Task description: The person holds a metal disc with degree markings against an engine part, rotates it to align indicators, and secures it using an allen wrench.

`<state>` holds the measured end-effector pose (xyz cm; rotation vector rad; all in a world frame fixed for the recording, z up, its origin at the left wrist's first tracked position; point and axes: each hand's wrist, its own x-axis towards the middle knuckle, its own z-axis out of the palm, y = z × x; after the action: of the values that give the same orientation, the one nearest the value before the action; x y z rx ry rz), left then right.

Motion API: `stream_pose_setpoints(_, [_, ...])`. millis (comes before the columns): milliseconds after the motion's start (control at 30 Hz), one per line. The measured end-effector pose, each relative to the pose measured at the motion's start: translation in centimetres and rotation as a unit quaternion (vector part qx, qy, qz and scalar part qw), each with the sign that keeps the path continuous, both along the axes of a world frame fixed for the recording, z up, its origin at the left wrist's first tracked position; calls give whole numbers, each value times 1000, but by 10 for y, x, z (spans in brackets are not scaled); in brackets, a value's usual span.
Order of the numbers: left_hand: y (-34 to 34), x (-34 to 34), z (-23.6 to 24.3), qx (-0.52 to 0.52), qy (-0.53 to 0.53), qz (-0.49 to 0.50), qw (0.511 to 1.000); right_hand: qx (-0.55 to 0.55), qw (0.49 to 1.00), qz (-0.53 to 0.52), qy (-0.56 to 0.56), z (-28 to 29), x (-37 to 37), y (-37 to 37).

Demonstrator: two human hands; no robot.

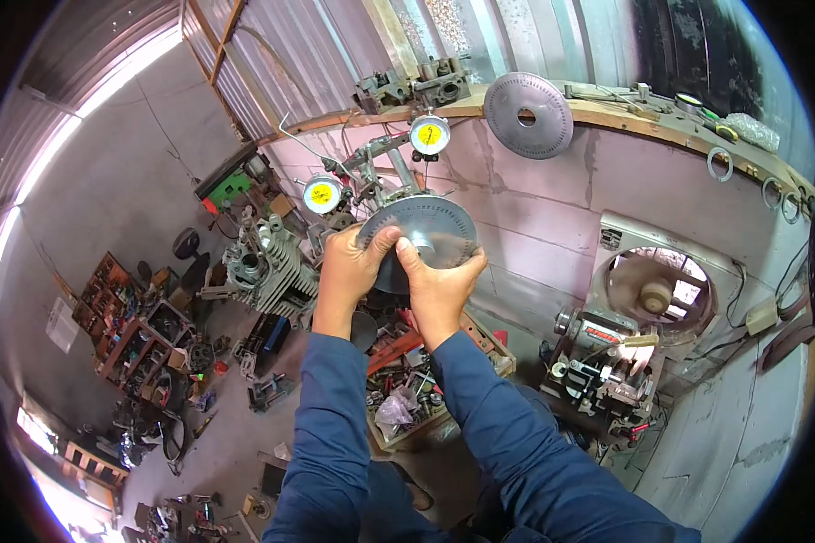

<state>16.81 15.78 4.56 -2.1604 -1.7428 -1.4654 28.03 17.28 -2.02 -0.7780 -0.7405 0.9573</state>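
In front of me, my left hand (351, 271) and my right hand (442, 291) are both closed on a silvery degree wheel (435, 217) with graduation marks round its rim. My thumbs press near its centre, while the other fingers go round its edges and are partly hidden. Just beyond the wheel, a metal fixture (378, 176) carries two dial gauges with yellow centres: one gauge (322, 195) to the left, and a second gauge (429, 136) above the wheel. Whether the wheel sits on a shaft of that fixture is hidden.
A similar disc (529, 115) hangs by the wooden ledge (607, 116), which bears metal castings (439, 83). A finned engine (276, 264) stands left. Below my hands is a crate (394, 442) of tools. To the right are a machine (602, 362) and a wall fan (656, 294).
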Motion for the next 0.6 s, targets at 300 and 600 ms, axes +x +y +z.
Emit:
stream_pose_setpoints(300, [-1, 1, 6, -30, -6, 20, 999, 9, 1000, 2, 23, 2, -2, -3])
stream_pose_setpoints(600, [-1, 5, 1, -9, -28, 10, 1000, -9, 1000, -9, 8, -1, -2, 0])
